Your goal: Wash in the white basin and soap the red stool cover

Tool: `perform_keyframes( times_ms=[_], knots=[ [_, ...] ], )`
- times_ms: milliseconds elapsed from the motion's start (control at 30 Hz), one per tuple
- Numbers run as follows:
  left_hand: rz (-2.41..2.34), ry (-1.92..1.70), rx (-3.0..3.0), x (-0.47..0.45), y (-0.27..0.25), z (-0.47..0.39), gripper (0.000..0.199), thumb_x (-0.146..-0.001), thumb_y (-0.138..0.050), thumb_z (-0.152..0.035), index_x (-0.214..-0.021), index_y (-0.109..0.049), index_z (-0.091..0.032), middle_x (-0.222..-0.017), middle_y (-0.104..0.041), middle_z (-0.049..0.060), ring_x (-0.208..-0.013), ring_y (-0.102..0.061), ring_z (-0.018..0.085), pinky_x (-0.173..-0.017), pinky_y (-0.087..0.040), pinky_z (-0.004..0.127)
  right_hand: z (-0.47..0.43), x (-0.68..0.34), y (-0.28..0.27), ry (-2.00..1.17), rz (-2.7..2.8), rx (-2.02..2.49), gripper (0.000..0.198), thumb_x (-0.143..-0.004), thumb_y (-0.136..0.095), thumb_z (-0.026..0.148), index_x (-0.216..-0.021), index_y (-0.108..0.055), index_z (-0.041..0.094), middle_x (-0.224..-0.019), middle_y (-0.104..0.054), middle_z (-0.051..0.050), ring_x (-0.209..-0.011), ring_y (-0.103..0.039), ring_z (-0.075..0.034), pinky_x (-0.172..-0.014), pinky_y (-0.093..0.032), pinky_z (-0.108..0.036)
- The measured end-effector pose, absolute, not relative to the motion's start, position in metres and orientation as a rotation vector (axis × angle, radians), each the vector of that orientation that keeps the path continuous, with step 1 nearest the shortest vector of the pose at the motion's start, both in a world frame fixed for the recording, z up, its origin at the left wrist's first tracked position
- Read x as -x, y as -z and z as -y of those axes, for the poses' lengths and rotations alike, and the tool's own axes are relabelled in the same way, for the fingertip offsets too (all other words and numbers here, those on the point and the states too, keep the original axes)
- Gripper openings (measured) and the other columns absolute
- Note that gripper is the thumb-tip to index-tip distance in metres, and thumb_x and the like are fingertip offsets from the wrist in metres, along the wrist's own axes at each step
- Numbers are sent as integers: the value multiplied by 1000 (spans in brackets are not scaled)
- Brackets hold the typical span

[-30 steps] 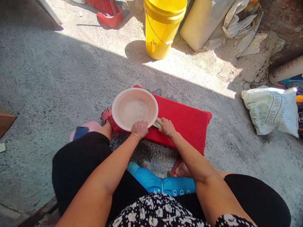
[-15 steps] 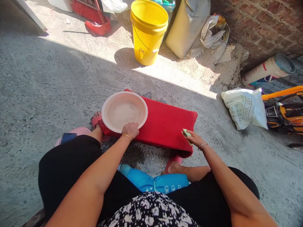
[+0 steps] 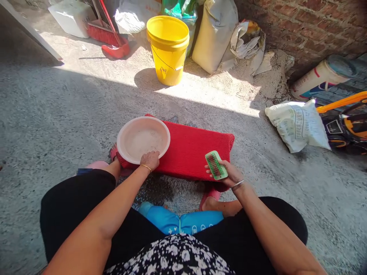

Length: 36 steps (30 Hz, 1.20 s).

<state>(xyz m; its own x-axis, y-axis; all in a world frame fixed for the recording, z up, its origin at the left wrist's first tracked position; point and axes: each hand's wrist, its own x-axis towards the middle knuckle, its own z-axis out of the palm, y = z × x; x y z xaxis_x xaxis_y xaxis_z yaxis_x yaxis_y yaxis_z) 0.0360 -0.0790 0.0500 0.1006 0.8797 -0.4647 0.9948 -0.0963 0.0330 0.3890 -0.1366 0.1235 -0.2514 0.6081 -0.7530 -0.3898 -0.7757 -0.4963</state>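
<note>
A pale pink basin (image 3: 137,139) rests on the left part of a red cloth (image 3: 192,147), which is draped over a low support between my feet. My left hand (image 3: 150,159) grips the basin's near rim, its fingers curled over the edge. In my right hand (image 3: 229,173) is a green scrubbing brush (image 3: 215,165), held above the cloth's right end with its red and green bristles turned up. The support beneath the cloth is hidden.
A yellow bucket (image 3: 169,49) stands on the concrete beyond the cloth. Behind it are a full sack (image 3: 213,38), a red broom (image 3: 100,30) and a dustpan (image 3: 116,49). To the right lie a white bag (image 3: 298,124) and an orange-and-black machine (image 3: 349,126).
My right hand has turned the brush over so its bristles face up, and moved it slightly left. My left hand stays on the basin's rim. The view has shifted a little.
</note>
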Motion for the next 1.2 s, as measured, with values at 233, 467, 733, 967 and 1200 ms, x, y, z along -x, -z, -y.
perform_keyframes(
  times_ms=[233,467,733,967,1200],
  knots=[
    [-1935,383,-2229,-63,-81,92,50,-84,-52,-33,-132,-52,-19,-132,-50,18,-118,-48,35,-94,-39,51,133,-388,-123,-2131,316,1305,39,-87,-45,30,-117,-60,11,-100,-73,-17,-77,-70,-22,-62,-55,-32],
    [-1496,-204,-1689,-126,-108,110,44,-82,-59,-37,-123,-58,-22,-107,-62,8,-93,-59,20,-87,-47,37,132,-382,-124,-2280,353,1191,42,-88,-47,33,-121,-58,10,-102,-72,-18,-79,-70,-23,-66,-56,-35],
    [-1157,-500,-1109,-150,-139,130,56,-72,-71,-48,-118,-57,-20,-90,-62,2,-75,-58,13,-59,-51,25,132,-371,-131,-2459,519,1010,43,-89,-46,35,-122,-57,9,-101,-71,-18,-78,-70,-23,-63,-57,-35],
    [-1103,-546,-1008,-146,-145,142,50,-67,-76,-50,-100,-59,-17,-84,-64,0,-71,-60,13,-60,-49,25,135,-352,-139,-2593,661,897,39,-87,-50,41,-109,-62,10,-94,-72,-16,-74,-68,-22,-60,-57,-34],
    [-1107,-732,-512,-135,-134,147,38,-69,-77,-43,-88,-60,-15,-78,-67,3,-66,-63,13,-58,-50,24,130,-337,-142,-2367,557,928,36,-91,-51,47,-113,-61,20,-109,-69,-9,-89,-66,-21,-64,-58,-34]
  ],
)
